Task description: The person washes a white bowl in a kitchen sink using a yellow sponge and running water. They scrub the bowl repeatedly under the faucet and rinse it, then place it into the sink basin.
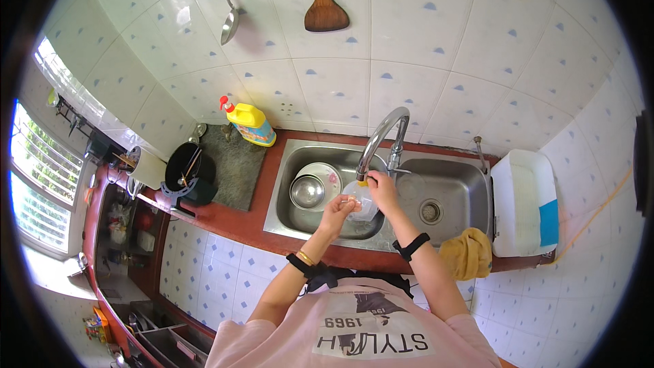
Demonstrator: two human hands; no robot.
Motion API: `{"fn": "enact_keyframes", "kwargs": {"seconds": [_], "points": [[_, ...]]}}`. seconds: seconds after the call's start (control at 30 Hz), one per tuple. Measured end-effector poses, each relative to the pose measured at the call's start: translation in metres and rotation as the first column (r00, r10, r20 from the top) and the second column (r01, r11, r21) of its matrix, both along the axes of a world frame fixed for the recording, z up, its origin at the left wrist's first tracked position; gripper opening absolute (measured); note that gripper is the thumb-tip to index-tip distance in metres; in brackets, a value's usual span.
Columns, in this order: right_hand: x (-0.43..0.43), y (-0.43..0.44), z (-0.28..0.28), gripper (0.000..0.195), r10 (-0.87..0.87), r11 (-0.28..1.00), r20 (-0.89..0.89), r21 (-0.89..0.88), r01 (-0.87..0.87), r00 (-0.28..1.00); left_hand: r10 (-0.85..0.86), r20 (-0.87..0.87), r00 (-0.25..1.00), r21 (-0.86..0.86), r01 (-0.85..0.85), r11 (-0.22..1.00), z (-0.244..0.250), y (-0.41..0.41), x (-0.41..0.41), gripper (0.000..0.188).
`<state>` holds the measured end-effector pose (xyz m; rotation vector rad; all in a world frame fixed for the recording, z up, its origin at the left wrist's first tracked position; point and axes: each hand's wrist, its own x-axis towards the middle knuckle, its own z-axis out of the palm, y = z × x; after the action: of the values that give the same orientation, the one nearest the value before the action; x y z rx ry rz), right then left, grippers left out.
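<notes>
Over the left basin (291,222) of a steel double sink, my two hands meet below the spout of a chrome faucet (380,128). A clear plastic container (364,209) is between them, with a yellow part (362,183) at its top, right under the spout. My left hand (338,212) pinches the container's near-left side. My right hand (383,191) grips it near the yellow part; some fingertips are hidden. Beside my left hand, a steel bowl (308,191) rests on a white flower-patterned plate (331,176) inside the basin.
The right basin (460,189) has a drain strainer. A yellow cloth (466,255) hangs over the counter's front edge, near a white plastic tub (523,204). Leftward stand a yellow pump bottle (250,125) and a black bin (191,171). A ladle (230,25) and wooden spatula (326,10) hang above.
</notes>
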<state>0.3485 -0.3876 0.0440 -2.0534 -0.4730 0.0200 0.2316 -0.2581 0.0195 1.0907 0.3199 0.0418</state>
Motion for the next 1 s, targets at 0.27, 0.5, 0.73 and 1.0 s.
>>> {"fn": "enact_keyframes", "kwargs": {"seconds": [0.27, 0.5, 0.73, 1.0], "points": [[0.011, -0.013, -0.028, 0.029, 0.263, 0.917, -0.566, 0.399, -0.020, 0.781, -0.027, -0.097, 0.995, -0.406, -0.015, 0.914, -0.010, 0.034, -0.012, 0.018], [-0.020, -0.031, -0.056, 0.028, 0.209, 0.900, -0.661, 0.418, 0.123, 0.721, -0.037, -0.220, 0.975, -0.607, -0.107, 0.787, -0.024, 0.043, -0.033, 0.014], [-0.087, -0.056, -0.078, 0.025, -0.118, 0.882, -0.339, 0.397, 0.255, 0.934, -0.087, -0.062, 0.994, -0.431, 0.051, 0.901, 0.016, 0.021, -0.037, 0.009], [-0.128, -0.084, -0.098, 0.011, -0.061, 0.996, 0.197, 0.075, 0.047, 0.978, -0.543, -0.032, 0.839, 0.676, 0.418, 0.607, 0.067, -0.101, 0.051, 0.015]]}}
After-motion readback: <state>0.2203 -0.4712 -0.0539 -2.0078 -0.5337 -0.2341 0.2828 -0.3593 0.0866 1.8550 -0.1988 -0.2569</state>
